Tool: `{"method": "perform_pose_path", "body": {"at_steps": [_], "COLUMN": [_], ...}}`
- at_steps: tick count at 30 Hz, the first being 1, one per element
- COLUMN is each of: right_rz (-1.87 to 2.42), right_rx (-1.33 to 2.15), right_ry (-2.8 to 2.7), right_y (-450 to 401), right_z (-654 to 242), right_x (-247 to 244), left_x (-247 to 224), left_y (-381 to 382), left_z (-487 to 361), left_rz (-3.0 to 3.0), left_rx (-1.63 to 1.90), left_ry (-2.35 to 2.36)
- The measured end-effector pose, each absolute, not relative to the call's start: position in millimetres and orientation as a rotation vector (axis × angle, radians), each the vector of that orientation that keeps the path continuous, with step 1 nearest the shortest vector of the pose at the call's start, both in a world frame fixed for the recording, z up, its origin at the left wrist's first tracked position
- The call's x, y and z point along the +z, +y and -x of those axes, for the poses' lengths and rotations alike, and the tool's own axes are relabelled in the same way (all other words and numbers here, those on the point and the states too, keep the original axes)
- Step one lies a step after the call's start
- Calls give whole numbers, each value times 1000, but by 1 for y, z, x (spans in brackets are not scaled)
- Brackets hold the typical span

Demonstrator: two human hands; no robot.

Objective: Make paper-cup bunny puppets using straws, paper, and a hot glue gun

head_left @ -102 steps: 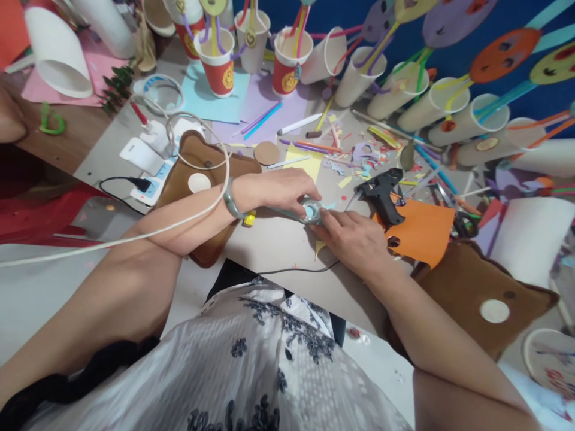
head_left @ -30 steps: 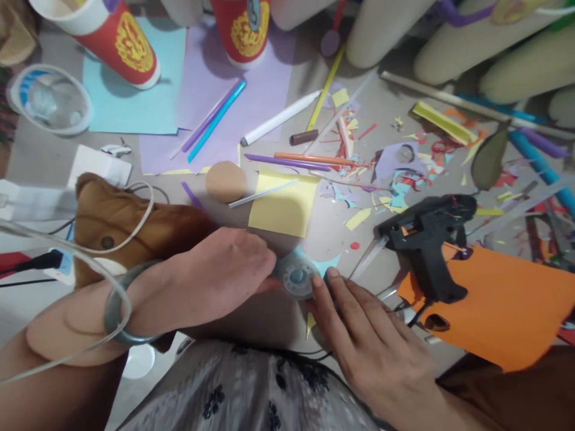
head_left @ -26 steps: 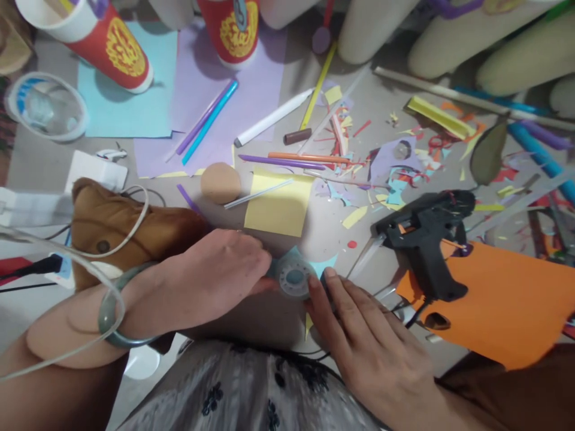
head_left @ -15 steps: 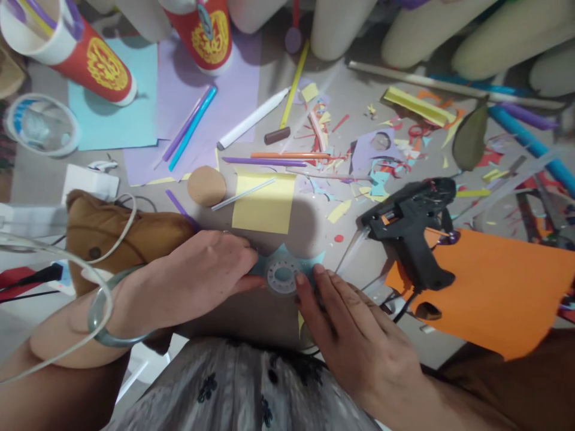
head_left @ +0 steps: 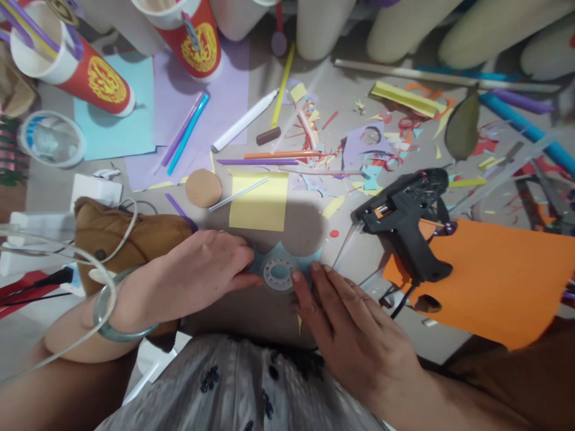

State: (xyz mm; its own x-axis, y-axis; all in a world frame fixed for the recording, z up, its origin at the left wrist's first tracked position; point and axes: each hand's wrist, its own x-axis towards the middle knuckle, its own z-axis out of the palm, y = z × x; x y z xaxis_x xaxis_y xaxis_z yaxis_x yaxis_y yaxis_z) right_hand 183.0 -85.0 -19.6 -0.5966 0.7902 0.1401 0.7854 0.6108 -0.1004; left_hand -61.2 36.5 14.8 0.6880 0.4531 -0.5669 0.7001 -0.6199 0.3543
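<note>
A light-blue piece of paper (head_left: 281, 250) with a pointed upper edge lies at the table's near side, between my two hands. On it rests a clear plastic ring (head_left: 279, 274), like the core of a tape roll, with small holes round its rim. My left hand (head_left: 202, 260) grips the paper's left end, thumb below and the other fingers curled above. Over the right end, my right hand (head_left: 354, 323) presses its close-set fingers down, and its thumb touches the ring's right side. Part of the paper is hidden beneath the fingers.
A black hot glue gun (head_left: 406, 221) lies to the right, beside an orange sheet (head_left: 494, 281). Paper scraps, pens and a yellow sticky note (head_left: 259, 200) are ahead. Red paper cups (head_left: 105, 84) stand at the back left. A brown pouch (head_left: 130, 224) and white cable lie left.
The head view has shifted slightly, so the table things appear a little further left or lower. Both hands keep nearly the same hold on the blue paper and ring.
</note>
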Motion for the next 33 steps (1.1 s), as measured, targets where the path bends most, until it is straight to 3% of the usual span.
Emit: {"method": "perform_pose_path", "body": {"at_steps": [33], "right_rz": [1323], "right_rx": [38], "right_ry": [-2636], "right_y": [-85], "right_z": [-182], "right_x": [-21], "left_x": [16], "left_y": [36], "left_z": [58], "left_rz": [-2359], "left_rx": [-540], "left_ry": [894]}}
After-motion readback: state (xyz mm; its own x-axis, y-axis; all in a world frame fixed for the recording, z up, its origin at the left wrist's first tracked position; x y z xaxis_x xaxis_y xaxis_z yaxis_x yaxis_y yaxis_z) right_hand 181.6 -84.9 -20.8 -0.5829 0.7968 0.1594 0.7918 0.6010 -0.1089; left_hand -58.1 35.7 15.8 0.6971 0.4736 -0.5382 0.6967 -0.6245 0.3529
